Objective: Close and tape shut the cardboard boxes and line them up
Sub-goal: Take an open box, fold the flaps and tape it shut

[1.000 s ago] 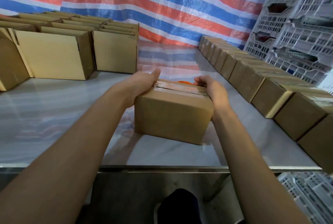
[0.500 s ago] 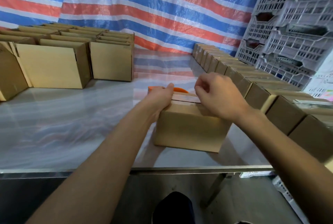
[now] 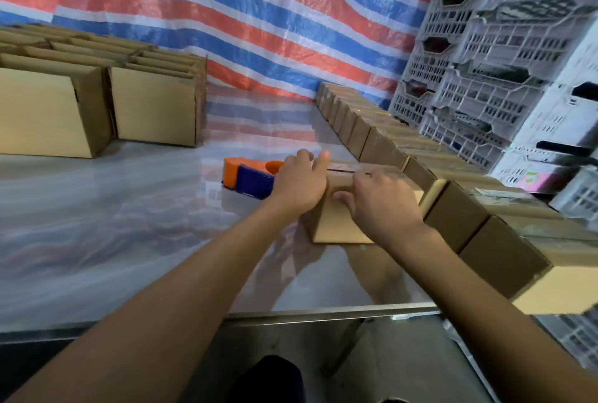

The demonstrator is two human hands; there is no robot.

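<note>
1. The only label I can find is a pink sticker on a white crate at the right edge of the frame. Its print is too blurred to read.
2. The cardboard box sits in the middle of the frame on the glossy surface. Its flaps are folded down, and the seam shows as a dark line along the top. I cannot tell whether tape covers it.
3. The hands are close together, both clamped on that box. The left hand curls over its top left end. The right hand has its fingers bent over the top and its thumb pressed on the near face.
4. The box lies just beside a row of closed boxes that runs from the lower right up toward the centre. Shiny tape glints on some of their tops. I cannot tell whether the box touches the row.
5. An orange-and-blue tape dispenser rests on the surface just left of the left hand.
6. Open-topped boxes stand packed together at the upper left. Their insides are hidden from here.
7. Pale slotted plastic crates are stacked at the upper right. The dark shapes inside them cannot be made out.
8. A red, white and blue striped tarpaulin hangs behind everything.
</note>
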